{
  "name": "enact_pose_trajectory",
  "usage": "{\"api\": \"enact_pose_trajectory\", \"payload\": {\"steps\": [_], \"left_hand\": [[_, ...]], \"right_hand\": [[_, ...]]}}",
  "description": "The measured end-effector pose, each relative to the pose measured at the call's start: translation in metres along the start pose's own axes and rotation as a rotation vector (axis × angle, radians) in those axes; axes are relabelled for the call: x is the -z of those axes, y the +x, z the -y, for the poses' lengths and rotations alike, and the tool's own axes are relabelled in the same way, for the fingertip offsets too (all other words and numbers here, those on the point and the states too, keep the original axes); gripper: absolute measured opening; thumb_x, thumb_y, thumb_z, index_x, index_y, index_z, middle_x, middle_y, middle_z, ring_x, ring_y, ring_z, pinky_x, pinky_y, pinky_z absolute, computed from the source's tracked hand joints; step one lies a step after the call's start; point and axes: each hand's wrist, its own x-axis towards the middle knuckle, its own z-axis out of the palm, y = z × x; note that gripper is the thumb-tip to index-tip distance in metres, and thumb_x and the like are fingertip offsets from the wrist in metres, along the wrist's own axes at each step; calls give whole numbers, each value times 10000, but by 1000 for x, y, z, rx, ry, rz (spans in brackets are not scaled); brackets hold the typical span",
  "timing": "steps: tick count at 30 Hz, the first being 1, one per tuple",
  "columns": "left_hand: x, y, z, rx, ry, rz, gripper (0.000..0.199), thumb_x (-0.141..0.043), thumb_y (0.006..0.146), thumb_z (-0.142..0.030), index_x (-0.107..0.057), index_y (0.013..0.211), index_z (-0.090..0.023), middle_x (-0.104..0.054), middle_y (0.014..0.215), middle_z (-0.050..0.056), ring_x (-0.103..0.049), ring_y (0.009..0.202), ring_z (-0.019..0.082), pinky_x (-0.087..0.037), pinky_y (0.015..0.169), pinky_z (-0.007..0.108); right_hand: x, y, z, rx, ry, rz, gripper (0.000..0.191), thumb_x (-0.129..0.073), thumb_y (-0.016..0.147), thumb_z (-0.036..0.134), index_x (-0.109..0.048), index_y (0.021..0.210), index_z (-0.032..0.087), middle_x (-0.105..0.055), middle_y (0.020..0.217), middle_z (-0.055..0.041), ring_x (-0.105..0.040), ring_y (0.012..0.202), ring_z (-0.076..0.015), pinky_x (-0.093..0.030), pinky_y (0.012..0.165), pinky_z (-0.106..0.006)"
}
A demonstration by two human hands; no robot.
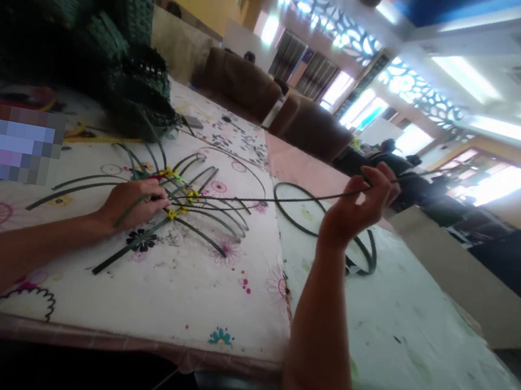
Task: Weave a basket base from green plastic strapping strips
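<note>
Where left fingers (156, 191) rest, strips (116, 256) half-hidden, chairs (242, 87) blurred

Strip weave (193, 197) lies on the left tablecloth (222, 299), left hand (139, 197) at its left side, long strip (300, 198) running from there rightward to the right hand (365, 197), raised above the cloths. Strip coil (372, 260) sits on the right tablecloth (406, 342), behind the right forearm (partly hidden by it). Woven baskets (118, 29) heaped back left, two chairs (242, 87) beyond the far edge, people (386, 151) farther back, right.
</note>
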Motion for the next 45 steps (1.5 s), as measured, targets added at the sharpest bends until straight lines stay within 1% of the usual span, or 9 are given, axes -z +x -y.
{"api": "enact_pose_trajectory", "payload": {"steps": [5, 9, 17, 22, 26, 32, 35, 38, 45], "left_hand": [[0, 0, -2, 20, -14, -6, 245, -607, 848, -423, -707, 728, -234, -699, 864, 34, -587, 708, 203, -382, 658, 304], [0, 0, -5, 75, -25, 5, 232, -618, 840, -417, -702, 732, -230, -702, 891, 39, -589, 744, 213, -373, 665, 305], [-2, -3, -5, 53, -79, 7, 264, -593, 843, -447, -712, 778, -221, -717, 929, 50, -617, 791, 226, -411, 727, 335], [-5, -4, -6, 33, -54, 13, 291, -571, 854, -462, -714, 787, -217, -704, 941, 65, -612, 790, 221, -420, 733, 340], [-4, -6, -10, 36, -39, 46, 313, -554, 869, -464, -714, 803, -204, -690, 957, 69, -599, 813, 221, -411, 746, 337], [-2, -6, -6, 44, -112, 54, 347, -549, 857, -504, -732, 832, -210, -703, 918, 40, -602, 819, 202, -408, 742, 304], [-1, -5, -5, 52, -133, 54, 346, -555, 830, -513, -733, 803, -218, -710, 896, 36, -620, 846, 211, -412, 745, 299], [-1, -5, -5, 68, -132, 62, 350, -554, 822, -518, -732, 788, -219, -717, 898, 37, -628, 837, 212, -412, 742, 304], [-2, -3, -4, 68, -158, 60, 329, -561, 815, -501, -726, 763, -221, -739, 944, 43, -642, 929, 236, -433, 785, 312]], "right_hand": [[-18, -27, -17, -168, 38, 446, 458, -443, 964, 288, -601, 1384, 196, -705, 1046, -134, -667, 963, -262, -535, 872, -472], [-35, -55, 6, -298, -124, 672, 568, -492, 886, 170, -584, 1446, 197, -697, 799, -84, -582, 696, -219, -485, 752, -408], [-43, -100, 134, 416, 151, 1119, 240, -490, 1006, 137, -690, 1123, 206, -709, 1150, -120, -599, 1077, -232, -444, 934, -358], [-35, -111, 165, 450, 78, 1313, 227, -519, 929, 25, -677, 1020, 161, -716, 998, -127, -614, 1029, -244, -439, 947, -380], [-20, -103, 178, 89, 123, 1471, 271, -508, 873, -1, -665, 1004, 177, -742, 941, -117, -690, 865, -230, -486, 731, -315], [-14, -102, 184, -975, 719, 1670, 304, -392, 905, 16, -497, 1102, 222, -652, 590, 53, -648, 478, -158, -518, 477, -234], [-22, -109, 175, -1129, 810, 1747, 274, -404, 885, 0, -517, 1011, 215, -639, 530, 54, -640, 456, -155, -523, 462, -226], [-27, -120, 168, -967, 808, 1803, 253, -501, 923, 56, -641, 1085, 191, -624, 533, 65, -615, 463, -127, -488, 497, -211], [-22, -130, 179, -39, 537, 1562, 255, -683, 948, 216, -773, 1187, 210, -660, 742, 24, -542, 686, -117, -374, 661, -247]]}}
